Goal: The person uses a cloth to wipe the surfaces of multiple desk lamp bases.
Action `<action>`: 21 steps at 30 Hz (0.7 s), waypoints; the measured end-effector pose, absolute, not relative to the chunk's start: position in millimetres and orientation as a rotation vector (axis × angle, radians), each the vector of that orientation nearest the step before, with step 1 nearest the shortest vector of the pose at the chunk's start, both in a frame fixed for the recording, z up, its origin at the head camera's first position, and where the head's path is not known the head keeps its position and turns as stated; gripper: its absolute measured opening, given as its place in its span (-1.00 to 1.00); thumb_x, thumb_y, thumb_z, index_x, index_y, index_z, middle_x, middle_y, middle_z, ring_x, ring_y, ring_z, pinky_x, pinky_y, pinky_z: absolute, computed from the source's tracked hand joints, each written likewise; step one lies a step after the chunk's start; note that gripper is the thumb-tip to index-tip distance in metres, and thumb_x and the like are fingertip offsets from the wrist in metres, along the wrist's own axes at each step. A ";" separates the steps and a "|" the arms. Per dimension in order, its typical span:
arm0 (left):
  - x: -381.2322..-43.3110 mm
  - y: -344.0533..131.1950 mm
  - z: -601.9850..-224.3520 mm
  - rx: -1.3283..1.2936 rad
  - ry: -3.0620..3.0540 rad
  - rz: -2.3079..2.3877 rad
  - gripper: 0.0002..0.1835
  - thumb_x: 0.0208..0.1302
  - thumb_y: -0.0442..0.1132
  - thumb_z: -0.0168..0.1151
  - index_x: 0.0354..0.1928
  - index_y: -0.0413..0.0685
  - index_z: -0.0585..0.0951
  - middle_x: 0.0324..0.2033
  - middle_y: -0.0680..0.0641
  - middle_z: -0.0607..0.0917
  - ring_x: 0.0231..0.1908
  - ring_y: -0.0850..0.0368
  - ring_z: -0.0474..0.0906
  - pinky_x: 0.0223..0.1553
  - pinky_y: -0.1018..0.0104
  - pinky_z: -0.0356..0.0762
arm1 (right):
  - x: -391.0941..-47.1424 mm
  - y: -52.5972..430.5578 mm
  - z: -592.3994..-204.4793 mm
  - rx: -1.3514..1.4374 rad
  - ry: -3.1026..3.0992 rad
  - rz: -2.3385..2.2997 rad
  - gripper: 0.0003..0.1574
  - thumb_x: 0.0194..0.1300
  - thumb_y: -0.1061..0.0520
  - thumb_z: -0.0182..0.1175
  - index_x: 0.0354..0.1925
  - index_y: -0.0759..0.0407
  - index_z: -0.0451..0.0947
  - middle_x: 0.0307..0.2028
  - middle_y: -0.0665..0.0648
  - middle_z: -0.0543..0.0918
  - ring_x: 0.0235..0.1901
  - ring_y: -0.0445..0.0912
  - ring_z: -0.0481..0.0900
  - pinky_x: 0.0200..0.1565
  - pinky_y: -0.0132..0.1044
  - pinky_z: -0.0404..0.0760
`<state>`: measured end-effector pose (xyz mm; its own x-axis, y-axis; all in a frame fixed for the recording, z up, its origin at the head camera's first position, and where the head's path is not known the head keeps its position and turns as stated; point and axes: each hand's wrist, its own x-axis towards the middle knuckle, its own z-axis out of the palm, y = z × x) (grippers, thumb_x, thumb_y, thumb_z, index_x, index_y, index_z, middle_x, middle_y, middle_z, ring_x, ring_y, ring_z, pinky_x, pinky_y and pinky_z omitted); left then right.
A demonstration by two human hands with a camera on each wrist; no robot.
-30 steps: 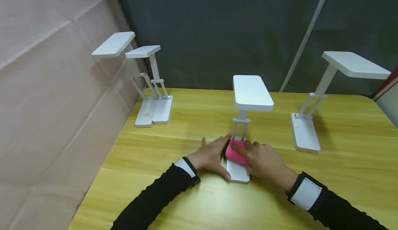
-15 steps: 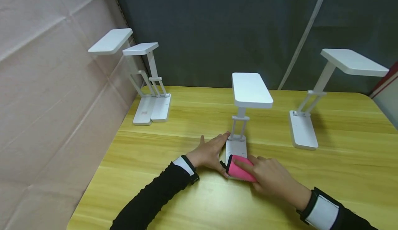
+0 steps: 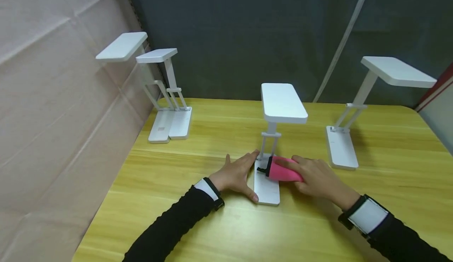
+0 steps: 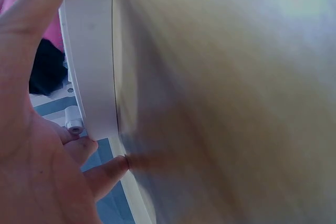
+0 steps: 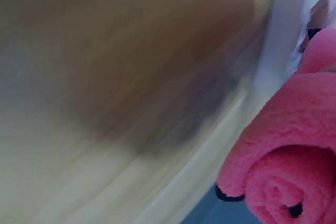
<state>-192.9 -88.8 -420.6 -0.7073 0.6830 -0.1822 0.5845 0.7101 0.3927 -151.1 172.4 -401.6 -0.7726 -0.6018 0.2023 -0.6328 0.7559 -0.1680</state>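
A white folding desk lamp [image 3: 284,102] stands mid-table with its flat head raised over its base [image 3: 267,193]. My left hand [image 3: 235,177] lies along the base's left side, fingers spread, thumb by the front corner and fingertips by the hinge. In the left wrist view the thumb and fingers [image 4: 107,177] touch the base's edge. My right hand [image 3: 320,177] grips a folded pink cloth [image 3: 283,170] with black edging, pressed on the base just before the hinge. The right wrist view shows the cloth's plush roll [image 5: 294,140]; most right fingers are hidden.
Two more white lamps stand side by side at the back left, one head [image 3: 124,46] above the other [image 3: 157,55]. Another lamp [image 3: 341,148] stands at the right. A dark panel [image 3: 219,37] rises behind the wooden table [image 3: 170,175], and a pale sheet [image 3: 53,116] hangs left.
The pink cloth slid from near the hinge to the base's front end, then back toward the hinge, now turned sideways. My left hand stays at the base. The view shifted slightly.
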 end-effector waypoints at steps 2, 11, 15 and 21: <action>-193.0 -89.2 -421.6 0.995 2.601 0.450 0.48 -0.53 0.48 0.34 0.36 0.10 -0.34 0.37 0.05 -0.11 0.32 0.18 -0.18 0.11 -0.42 -0.39 | -158.9 174.2 -405.7 0.972 -2.840 0.328 -0.21 -0.11 0.15 0.17 0.18 -0.16 0.31 -0.46 -0.08 0.38 -0.67 -0.25 0.19 -0.66 -0.40 0.22; -193.3 -89.9 -420.5 1.011 2.609 0.456 0.47 -0.55 0.50 0.33 0.37 0.13 -0.32 0.37 0.04 -0.08 0.33 0.14 -0.18 0.10 -0.44 -0.40 | -141.8 177.4 -414.9 0.962 -2.886 0.478 -0.25 -0.11 0.13 0.21 0.15 -0.09 0.36 -0.24 -0.01 0.54 -0.54 -0.27 0.30 -0.51 -0.37 0.36; -192.5 -87.8 -421.6 1.041 2.594 0.443 0.46 -0.55 0.51 0.31 0.37 0.14 -0.31 0.37 0.08 -0.10 0.33 0.10 -0.19 0.08 -0.47 -0.39 | -132.0 180.8 -417.8 0.960 -2.899 0.480 -0.24 -0.14 0.13 0.22 0.14 -0.05 0.38 -0.26 0.01 0.54 -0.58 -0.30 0.26 -0.54 -0.40 0.35; -192.1 -87.7 -421.3 1.042 2.594 0.441 0.47 -0.55 0.51 0.32 0.37 0.14 -0.31 0.37 0.11 -0.11 0.33 0.09 -0.20 0.07 -0.47 -0.39 | -118.1 180.9 -420.3 1.060 -2.817 0.454 -0.18 -0.22 0.11 0.26 0.14 -0.14 0.37 -0.24 0.02 0.58 -0.59 -0.34 0.24 -0.54 -0.40 0.36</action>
<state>-192.1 -87.7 -421.3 -0.6872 0.7066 -0.1689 0.6110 0.6879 0.3918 -118.1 180.9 -420.3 -0.7533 -0.6285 0.1937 -0.6575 0.7138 -0.2412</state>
